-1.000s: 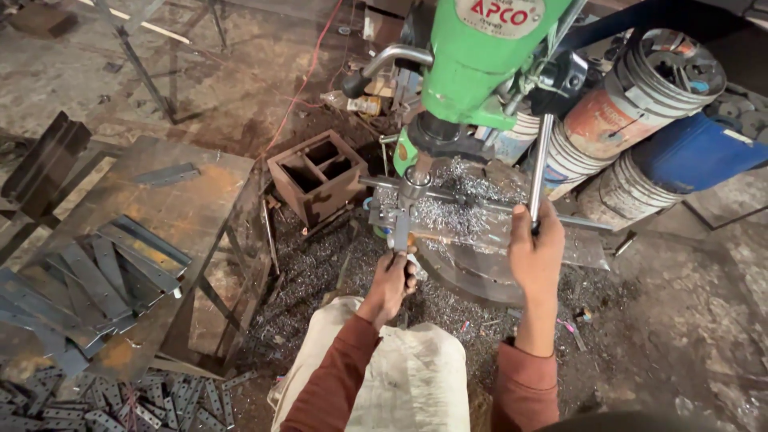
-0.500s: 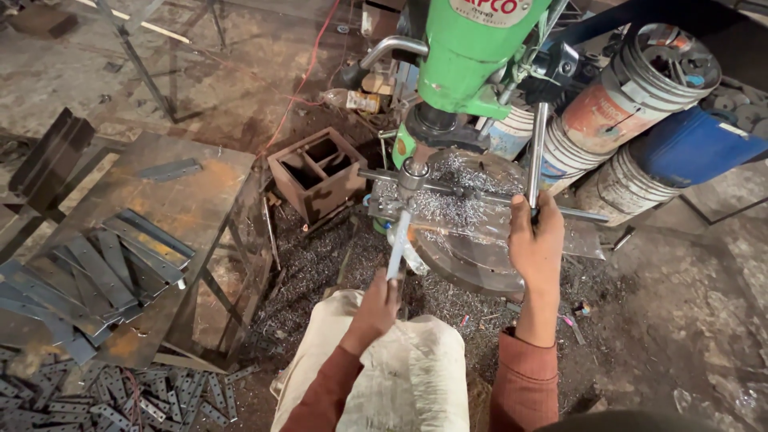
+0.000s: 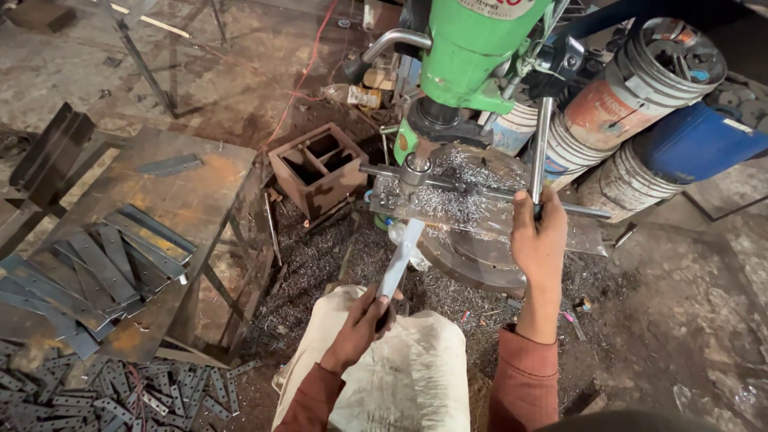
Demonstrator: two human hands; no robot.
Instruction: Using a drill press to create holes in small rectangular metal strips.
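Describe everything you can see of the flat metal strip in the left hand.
The flat metal strip is a long, narrow bar of pale grey steel with a dull shine. The left hand grips its near end; the far end slants up onto the drill table, amid metal shavings, below the green drill press.

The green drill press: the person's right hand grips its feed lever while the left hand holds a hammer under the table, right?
Not a hammer. In the head view the left hand holds a flat metal strip; the right hand does grip the feed lever of the green drill press.
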